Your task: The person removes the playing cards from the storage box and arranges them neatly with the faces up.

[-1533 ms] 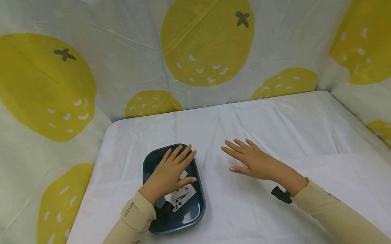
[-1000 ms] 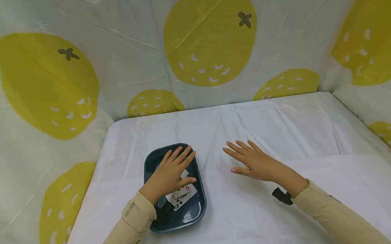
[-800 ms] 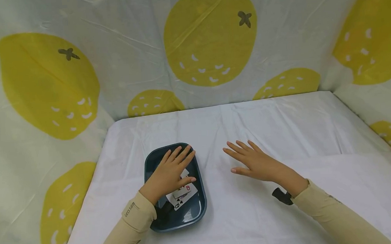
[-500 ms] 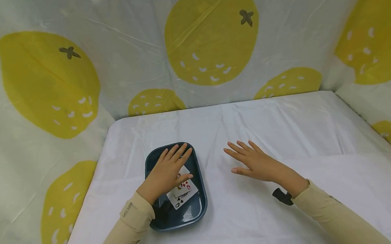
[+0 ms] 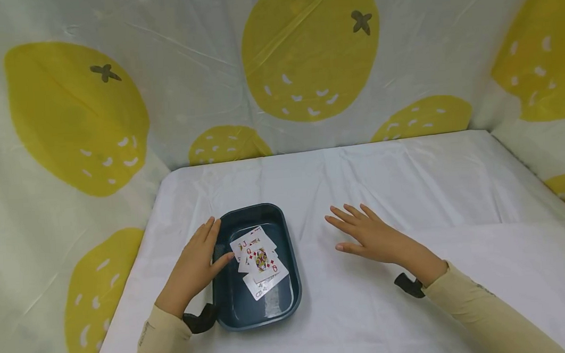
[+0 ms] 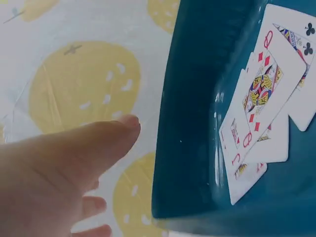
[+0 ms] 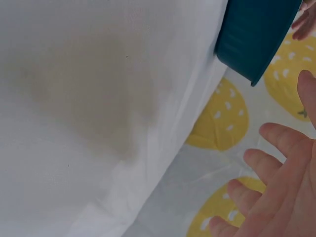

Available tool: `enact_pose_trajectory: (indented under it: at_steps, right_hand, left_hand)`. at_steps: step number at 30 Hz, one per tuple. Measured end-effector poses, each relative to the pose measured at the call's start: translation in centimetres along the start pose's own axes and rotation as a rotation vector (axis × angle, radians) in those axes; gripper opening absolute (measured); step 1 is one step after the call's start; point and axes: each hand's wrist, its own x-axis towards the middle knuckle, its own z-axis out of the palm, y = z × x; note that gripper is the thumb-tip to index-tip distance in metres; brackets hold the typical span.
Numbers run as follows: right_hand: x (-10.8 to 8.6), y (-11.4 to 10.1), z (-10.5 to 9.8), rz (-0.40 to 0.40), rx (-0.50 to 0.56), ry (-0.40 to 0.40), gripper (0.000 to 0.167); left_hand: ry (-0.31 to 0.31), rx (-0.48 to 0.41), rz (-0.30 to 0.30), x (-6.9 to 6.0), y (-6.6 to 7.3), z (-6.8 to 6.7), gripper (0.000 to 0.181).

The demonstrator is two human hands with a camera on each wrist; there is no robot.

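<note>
A deep blue rectangular tray (image 5: pixel 275 315) stands left of centre on the white cloth. Several overlapping playing cards (image 5: pixel 260 260) lie face up in it, a queen of diamonds (image 6: pixel 261 91) on top, with a jack and a club card partly covered beneath. My left hand (image 5: pixel 191 266) is at the tray's left side, fingers straight and thumb reaching over the near wall in the head view; whether it touches the rim I cannot tell. My right hand (image 5: pixel 369 236) hovers over the cloth to the right of the tray, fingers spread, holding nothing.
White cloth (image 5: pixel 356 311) covers the table. Behind and at both sides hang curtains (image 5: pixel 190 69) printed with big yellow lemons. A black strap mount (image 5: pixel 409 285) sits under the right wrist, another (image 5: pixel 201 319) under the left.
My left hand has moved left from above the tray to its left side, uncovering the cards. The right hand has stayed nearly still. The head view has shifted slightly.
</note>
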Motion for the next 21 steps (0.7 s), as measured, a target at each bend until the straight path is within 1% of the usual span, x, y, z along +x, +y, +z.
enact_pose_trajectory:
  at_steps: [4, 8, 10, 11, 13, 15, 17, 20, 21]
  right_hand:
    - [0.1, -0.1, 0.2, 0.001, 0.004, -0.007, 0.066]
    - [0.2, -0.4, 0.2, 0.004, 0.008, -0.024, 0.066]
    - [0.3, -0.6, 0.2, 0.005, 0.012, -0.033, 0.066]
    - [0.3, -0.7, 0.2, 0.003, 0.01, -0.036, 0.066]
    - [0.5, -0.9, 0.2, 0.0, 0.009, -0.04, 0.067]
    - [0.8, -1.2, 0.1, -0.005, 0.008, -0.042, 0.067]
    - [1.1, -1.5, 0.1, -0.014, 0.001, -0.041, 0.068]
    - [2.0, -2.1, -0.2, -0.03, -0.005, -0.039, 0.068]
    - [2.3, -2.5, -0.4, -0.04, -0.003, -0.034, 0.068]
  left_hand:
    - [-0.043, -0.135, -0.124, -1.5, -0.7, 0.2, 0.078]
    - [-0.144, -0.287, -0.265, -2.6, -1.2, 0.7, 0.074]
    - [-0.188, -0.379, -0.317, -2.9, -1.3, 1.1, 0.069]
    - [-0.2, -0.433, -0.338, -3.0, -1.3, 1.3, 0.066]
    - [-0.202, -0.533, -0.366, -3.3, -1.2, 1.7, 0.059]
    - [-0.186, -0.638, -0.386, -3.4, -1.1, 1.9, 0.054]
    - [-0.165, -0.718, -0.409, -3.6, -1.0, 2.1, 0.052]
    - [-0.14, -0.778, -0.434, -3.7, -1.0, 2.3, 0.052]
    - [-0.135, -0.784, -0.44, -3.8, -1.1, 2.4, 0.052]
